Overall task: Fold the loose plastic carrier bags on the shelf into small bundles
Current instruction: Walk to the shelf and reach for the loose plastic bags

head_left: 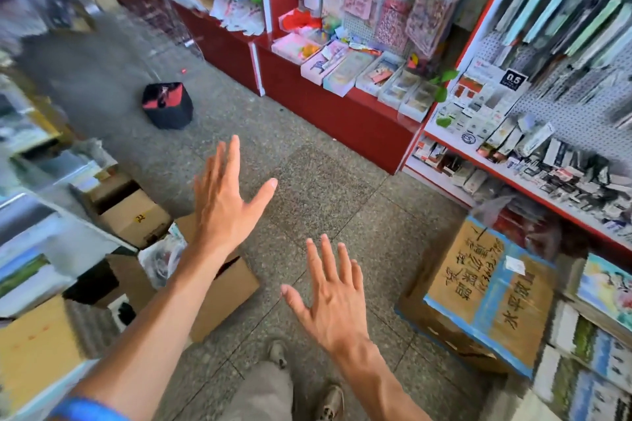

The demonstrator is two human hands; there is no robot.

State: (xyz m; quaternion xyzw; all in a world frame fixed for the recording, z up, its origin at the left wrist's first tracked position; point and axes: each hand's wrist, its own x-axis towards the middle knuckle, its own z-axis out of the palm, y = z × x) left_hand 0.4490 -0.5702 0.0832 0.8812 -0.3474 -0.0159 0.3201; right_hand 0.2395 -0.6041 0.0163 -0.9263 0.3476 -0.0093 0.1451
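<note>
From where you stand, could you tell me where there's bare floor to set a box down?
Bare floor lies between the red counter and blue-taped carton. Left, open boxes crowd the edge.

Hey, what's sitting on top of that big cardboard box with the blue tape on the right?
The blue-taped box carries only a small white label and black handwriting; nothing is stacked on it. Its far corner is covered by a clear plastic bag, and what it holds can't be seen.
</note>
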